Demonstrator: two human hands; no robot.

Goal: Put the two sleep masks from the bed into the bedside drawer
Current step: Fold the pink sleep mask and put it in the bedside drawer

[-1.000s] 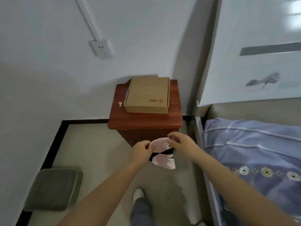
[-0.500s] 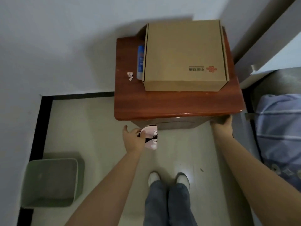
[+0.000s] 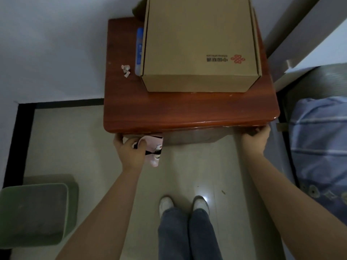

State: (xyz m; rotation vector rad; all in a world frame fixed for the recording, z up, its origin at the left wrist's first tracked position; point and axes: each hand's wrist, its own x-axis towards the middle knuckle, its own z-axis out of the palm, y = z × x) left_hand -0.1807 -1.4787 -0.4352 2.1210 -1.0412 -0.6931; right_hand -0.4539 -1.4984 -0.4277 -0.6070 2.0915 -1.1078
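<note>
I look down on the red-brown bedside cabinet. My left hand holds a pink sleep mask with a black strap and its fingertips reach under the cabinet top's front left corner. My right hand grips under the front right corner of the top. The drawer front lies in shadow beneath the overhang; whether it is pulled out I cannot tell. A second mask cannot be made out apart from the pink bundle.
A cardboard box covers most of the cabinet top, with a blue tube and a paper scrap to its left. A green bin stands at lower left. The bed with blue bedding is on the right. My feet stand before the cabinet.
A second ago both hands held the mask together. Now my left hand alone holds it at the cabinet's front left, my right hand has moved to the front right corner, and my head has come closer.
</note>
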